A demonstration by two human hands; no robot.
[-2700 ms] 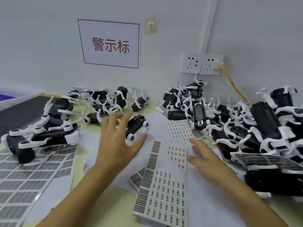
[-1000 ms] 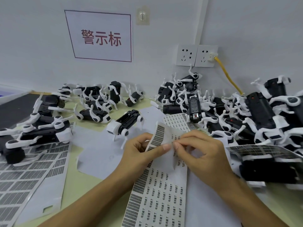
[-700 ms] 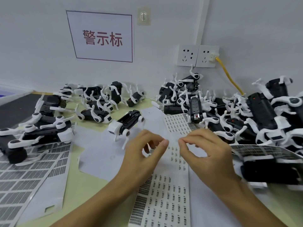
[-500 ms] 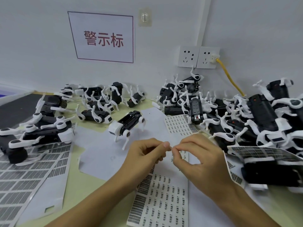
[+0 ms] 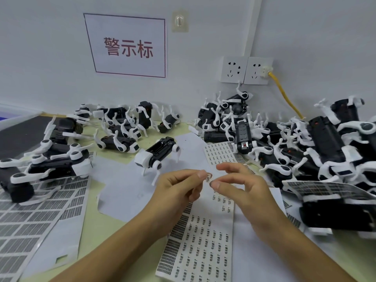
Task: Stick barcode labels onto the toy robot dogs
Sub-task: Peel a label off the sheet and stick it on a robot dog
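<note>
Cluttered table (image 5: 105, 224); left hand (image 5: 179, 192) pinches barcode label (image 5: 208, 177); right hand (image 5: 242, 188) fingers spread

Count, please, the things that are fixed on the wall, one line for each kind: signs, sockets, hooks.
sign: 1
wall sockets: 2
adhesive hook: 1
Total: 4

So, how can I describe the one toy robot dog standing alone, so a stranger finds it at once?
Start at the red-framed wall sign and go straight down to the table. Past the left heap, one toy robot dog stands on white paper. Unlike its neighbours, it is upright on its legs and apart from both piles.
</note>
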